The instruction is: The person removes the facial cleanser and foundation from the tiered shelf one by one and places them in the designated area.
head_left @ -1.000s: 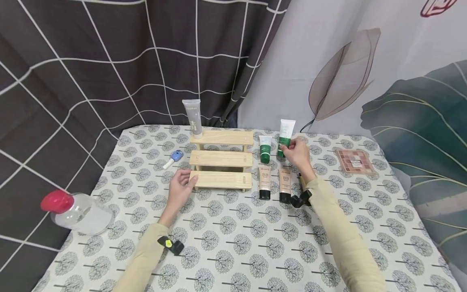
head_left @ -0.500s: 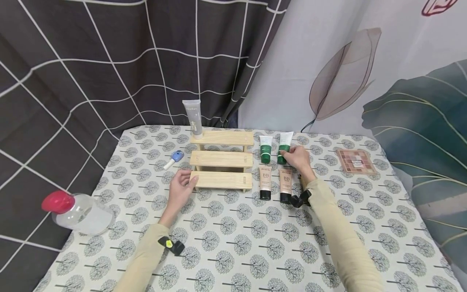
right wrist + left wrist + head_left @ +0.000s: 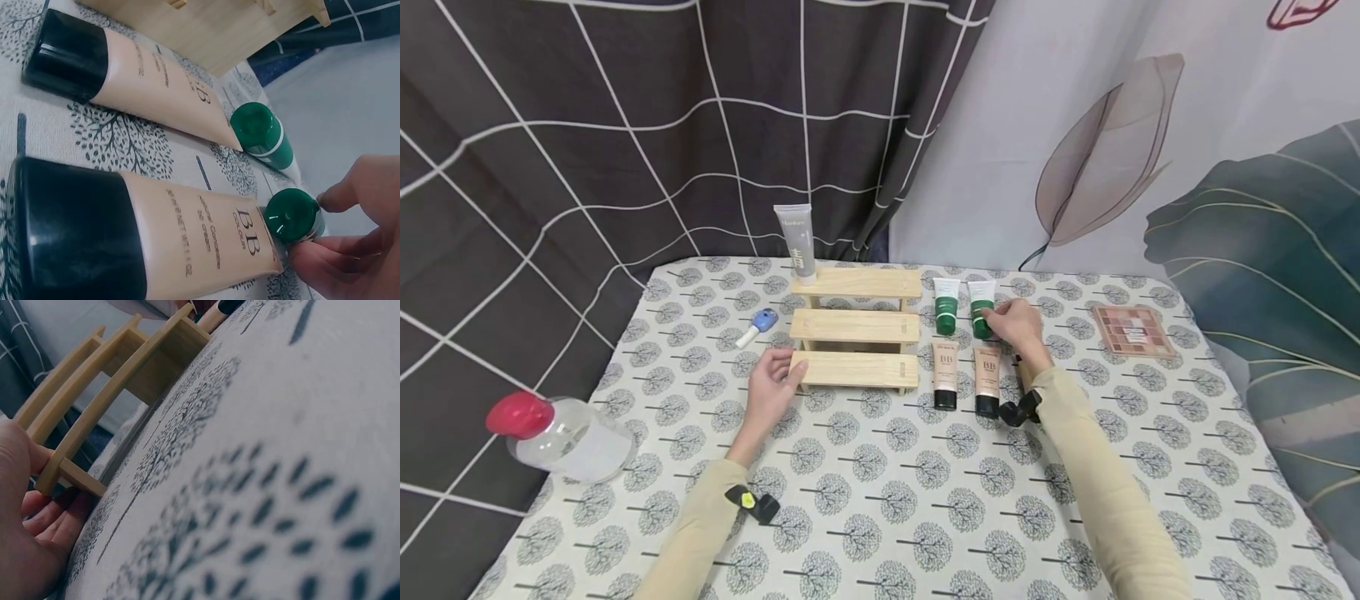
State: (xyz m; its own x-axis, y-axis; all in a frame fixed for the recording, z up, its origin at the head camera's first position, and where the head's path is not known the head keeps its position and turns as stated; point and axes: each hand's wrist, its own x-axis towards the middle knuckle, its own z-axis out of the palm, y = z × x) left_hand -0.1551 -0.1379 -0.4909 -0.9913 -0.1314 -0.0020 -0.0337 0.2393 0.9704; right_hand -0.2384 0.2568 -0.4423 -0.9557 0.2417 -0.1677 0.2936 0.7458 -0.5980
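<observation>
My left hand point(image 3: 772, 385) grips the left end of the lowest step of a three-tier wooden stand point(image 3: 854, 369). In the left wrist view the thumb lies over the step point(image 3: 94, 428) and the fingers lie under it. My right hand point(image 3: 1017, 323) pinches a white and green tube point(image 3: 981, 302) near its green cap point(image 3: 291, 215). That tube lies on the cloth beside a matching tube point(image 3: 946, 307). Nearer me lie two beige BB cream tubes with black caps, the left one point(image 3: 945, 367) and the right one point(image 3: 987, 372).
A grey tube point(image 3: 797, 244) stands on the top step's left end. Left of the stand lies a small blue and white item point(image 3: 757, 327). A clear bottle with a red top point(image 3: 572, 437) is at far left, an eyeshadow palette point(image 3: 1135, 331) at right. Curtains point(image 3: 737, 125) hang behind.
My right hand has lowered the white and green tube's far end onto the cloth and shifted it slightly left, in line with its match. The left hand and the stand have stayed put.
</observation>
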